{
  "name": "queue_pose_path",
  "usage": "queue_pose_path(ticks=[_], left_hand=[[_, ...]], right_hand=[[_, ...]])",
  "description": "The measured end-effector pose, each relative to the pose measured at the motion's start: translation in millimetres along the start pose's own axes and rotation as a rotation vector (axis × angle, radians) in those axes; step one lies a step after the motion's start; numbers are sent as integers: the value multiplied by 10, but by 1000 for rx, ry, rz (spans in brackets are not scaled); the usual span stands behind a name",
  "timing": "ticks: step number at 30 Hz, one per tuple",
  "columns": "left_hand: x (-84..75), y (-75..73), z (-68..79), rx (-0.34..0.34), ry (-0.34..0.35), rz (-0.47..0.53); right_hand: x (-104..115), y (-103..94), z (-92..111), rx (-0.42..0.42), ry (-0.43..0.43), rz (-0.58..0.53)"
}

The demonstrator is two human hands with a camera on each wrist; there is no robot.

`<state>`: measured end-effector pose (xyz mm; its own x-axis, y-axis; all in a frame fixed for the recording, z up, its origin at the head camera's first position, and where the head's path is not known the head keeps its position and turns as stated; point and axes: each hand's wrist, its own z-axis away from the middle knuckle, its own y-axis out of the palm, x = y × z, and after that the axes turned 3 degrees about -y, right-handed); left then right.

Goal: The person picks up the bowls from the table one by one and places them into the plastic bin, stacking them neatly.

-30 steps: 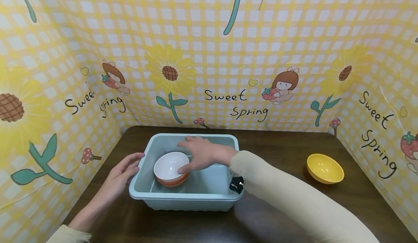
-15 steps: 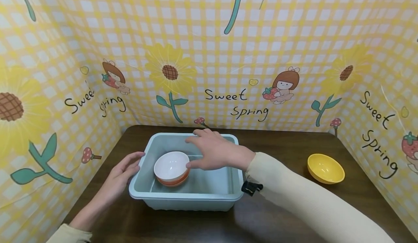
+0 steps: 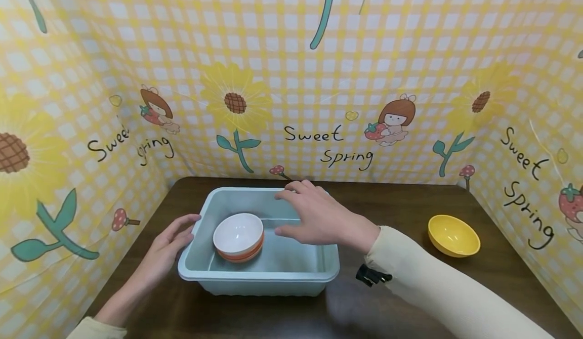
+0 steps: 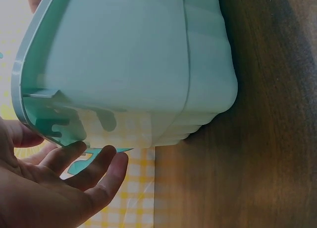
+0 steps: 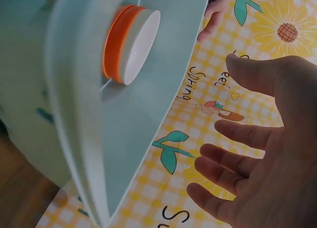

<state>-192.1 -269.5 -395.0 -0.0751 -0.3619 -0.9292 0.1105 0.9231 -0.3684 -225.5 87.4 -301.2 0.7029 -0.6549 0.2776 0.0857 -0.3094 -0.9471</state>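
Note:
A light blue plastic basin (image 3: 259, 277) stands on the dark table, left of the middle in the head view. Inside it, toward the left, a white bowl (image 3: 238, 234) tops a nested stack with orange bowls (image 5: 117, 42) under it. My left hand (image 3: 166, 243) is at the basin's left side, its relaxed fingertips touching the wall just below the rim, as the left wrist view shows. Over the basin's right part hovers my right hand (image 3: 314, 215), fingers spread and holding nothing, a little right of the stack.
A yellow bowl (image 3: 453, 236) sits alone on the right side of the wooden table (image 3: 382, 298). Yellow checked cloth (image 3: 319, 76) with flowers and lettering walls in the back and both sides.
My right hand has drawn back to the right, away from the white bowl where its thumb was. The left hand and the bowls stay in place.

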Motion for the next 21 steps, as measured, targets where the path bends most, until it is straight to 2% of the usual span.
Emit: queue_pose_path(ticks=[13,21], left_hand=[[-4,-2,10,6,-8,12],[-11,4,9,7,-38,-3]], right_hand=[[-122,57,272,-158,-9,-3],[-181,83,433,-221,15,-26]])
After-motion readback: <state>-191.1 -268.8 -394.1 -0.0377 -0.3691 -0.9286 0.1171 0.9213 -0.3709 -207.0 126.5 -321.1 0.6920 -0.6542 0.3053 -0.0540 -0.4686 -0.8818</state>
